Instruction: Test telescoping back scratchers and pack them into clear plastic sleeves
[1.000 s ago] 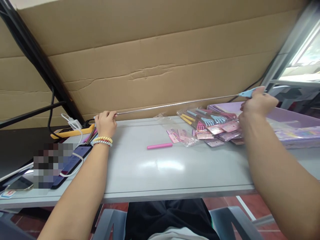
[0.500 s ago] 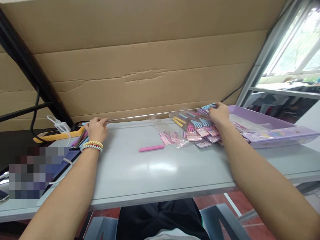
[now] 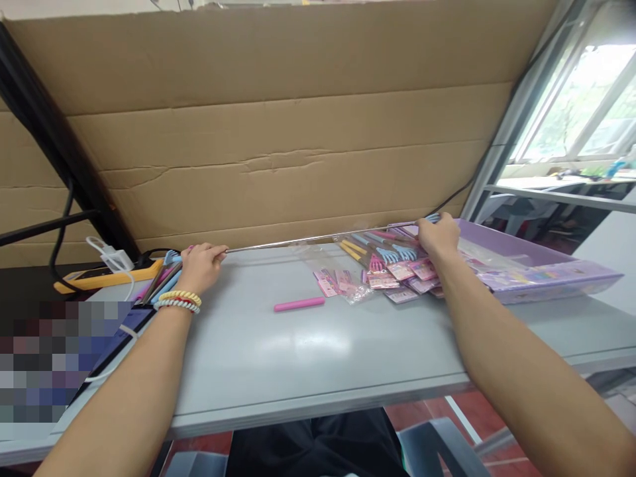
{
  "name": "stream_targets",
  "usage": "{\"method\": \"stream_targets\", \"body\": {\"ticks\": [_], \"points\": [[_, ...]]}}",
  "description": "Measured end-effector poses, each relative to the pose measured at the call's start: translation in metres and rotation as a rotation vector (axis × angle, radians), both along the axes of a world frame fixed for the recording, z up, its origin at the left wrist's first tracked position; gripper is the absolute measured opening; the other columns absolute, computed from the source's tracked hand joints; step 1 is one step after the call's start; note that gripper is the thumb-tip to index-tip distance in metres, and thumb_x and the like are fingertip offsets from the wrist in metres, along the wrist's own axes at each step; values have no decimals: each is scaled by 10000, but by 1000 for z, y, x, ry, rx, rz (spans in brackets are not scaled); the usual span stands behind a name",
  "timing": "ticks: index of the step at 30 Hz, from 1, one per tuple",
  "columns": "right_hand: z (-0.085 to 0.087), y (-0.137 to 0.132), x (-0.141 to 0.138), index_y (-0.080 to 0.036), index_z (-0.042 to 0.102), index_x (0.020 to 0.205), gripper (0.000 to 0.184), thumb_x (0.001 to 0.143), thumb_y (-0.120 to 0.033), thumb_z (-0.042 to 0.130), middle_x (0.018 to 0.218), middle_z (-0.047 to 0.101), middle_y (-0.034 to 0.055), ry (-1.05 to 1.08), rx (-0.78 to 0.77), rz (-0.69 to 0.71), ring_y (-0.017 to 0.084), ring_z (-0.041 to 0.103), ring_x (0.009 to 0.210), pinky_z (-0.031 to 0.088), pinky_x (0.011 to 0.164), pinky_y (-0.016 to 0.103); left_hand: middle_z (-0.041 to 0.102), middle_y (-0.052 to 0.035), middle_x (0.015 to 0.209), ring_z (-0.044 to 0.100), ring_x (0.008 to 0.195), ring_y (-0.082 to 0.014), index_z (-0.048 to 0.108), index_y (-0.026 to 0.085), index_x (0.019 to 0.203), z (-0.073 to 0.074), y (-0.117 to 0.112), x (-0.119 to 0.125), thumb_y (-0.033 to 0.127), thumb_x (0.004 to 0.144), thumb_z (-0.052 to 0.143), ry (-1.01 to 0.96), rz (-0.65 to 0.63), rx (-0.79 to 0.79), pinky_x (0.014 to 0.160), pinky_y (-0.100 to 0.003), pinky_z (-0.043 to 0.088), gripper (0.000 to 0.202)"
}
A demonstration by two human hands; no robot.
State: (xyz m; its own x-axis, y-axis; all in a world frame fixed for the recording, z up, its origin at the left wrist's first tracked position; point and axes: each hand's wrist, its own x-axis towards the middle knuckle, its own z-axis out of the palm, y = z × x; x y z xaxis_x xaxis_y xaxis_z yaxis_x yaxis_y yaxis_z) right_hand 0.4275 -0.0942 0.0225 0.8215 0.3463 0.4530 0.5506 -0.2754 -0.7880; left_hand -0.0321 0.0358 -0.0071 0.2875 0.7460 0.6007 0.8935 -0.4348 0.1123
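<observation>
A long thin metal telescopic rod with a light-blue claw head stretches across the back of the grey table, just above its surface. My left hand, with bead bracelets on the wrist, is closed around the rod's left end. My right hand is closed around the blue claw end, resting over a pile of packaged back scratchers in clear bags with pink labels. A loose pink grip sleeve lies on the table between my arms.
A cardboard sheet walls off the back of the table. A shallow purple tray sits at the right. At the left are more rods, a yellow power strip with a white charger, cables and a blurred screen.
The rod has got shorter: my right hand came in leftward and down from the raised far right to the packaged pile. My left hand has stayed gripping its end.
</observation>
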Motion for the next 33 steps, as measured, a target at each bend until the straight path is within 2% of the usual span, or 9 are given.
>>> {"method": "stream_targets", "body": {"ticks": [2, 4, 6, 10, 14, 18, 22, 27, 33], "points": [[2, -1, -16, -135, 516, 773, 77, 801, -204, 496, 610, 534, 42, -2, 0, 137, 170, 548, 588, 423, 592, 245, 663, -90, 929, 583, 905, -230, 680, 223, 973, 1, -1, 4, 276, 815, 414, 14, -97, -23, 832, -368, 387, 314], [3, -1, -38, -134, 525, 783, 111, 841, -193, 452, 572, 537, 29, -45, 1, 332, 153, 552, 525, 412, 532, 217, 661, -85, 910, 591, 855, -211, 672, 214, 998, 1, -5, 14, 288, 832, 386, 32, -177, -26, 772, -321, 414, 339], [2, 0, -64, -130, 541, 824, 109, 839, -164, 439, 562, 548, 23, -43, -7, 504, 152, 555, 490, 403, 486, 201, 659, -78, 900, 590, 838, -202, 664, 217, 1016, 2, -14, 28, 274, 844, 371, 47, -200, 5, 737, -302, 416, 344], [-6, 0, -116, -133, 530, 947, 144, 857, -190, 433, 565, 557, 10, 34, 14, 812, 152, 564, 473, 433, 463, 199, 653, -61, 878, 584, 810, -187, 653, 225, 991, 4, -44, 64, 229, 863, 366, 83, -251, 52, 683, -288, 396, 314], [-16, -4, -159, -150, 492, 950, 134, 879, -249, 437, 595, 557, 2, 75, -86, 1094, 136, 535, 423, 392, 378, 186, 631, -39, 790, 565, 725, -166, 641, 242, 922, 3, -78, 98, 249, 883, 365, 146, -328, 99, 550, -274, 313, 278], [-22, -7, -172, -159, 467, 923, 157, 902, -312, 440, 624, 556, -4, 8, -102, 1200, 111, 517, 431, 376, 395, 177, 612, -39, 754, 557, 701, -156, 628, 239, 919, -1, -94, 111, 247, 897, 337, 143, -348, 128, 534, -276, 294, 292], [-25, -7, -160, -157, 488, 946, 166, 881, -308, 504, 626, 550, -16, -226, -172, 1175, 108, 522, 519, 360, 486, 178, 603, -39, 757, 558, 703, -159, 619, 242, 967, -2, -92, 108, 286, 913, 323, 198, -363, 120, 531, -283, 297, 304], [-29, -4, -146, -143, 533, 961, 215, 891, -346, 522, 635, 536, -10, -539, -298, 1170, 107, 462, 572, 280, 534, 188, 621, -48, 803, 578, 752, -168, 616, 216, 997, -2, -89, 104, 323, 917, 338, 254, -407, 85, 598, -285, 359, 309], [-32, 0, -139, -130, 535, 970, 251, 926, -371, 480, 636, 536, -2, -576, -402, 1263, 103, 455, 573, 273, 539, 182, 630, -41, 801, 578, 726, -164, 624, 228, 1000, -2, -89, 102, 408, 908, 367, 260, -410, 78, 586, -280, 345, 327]]}}
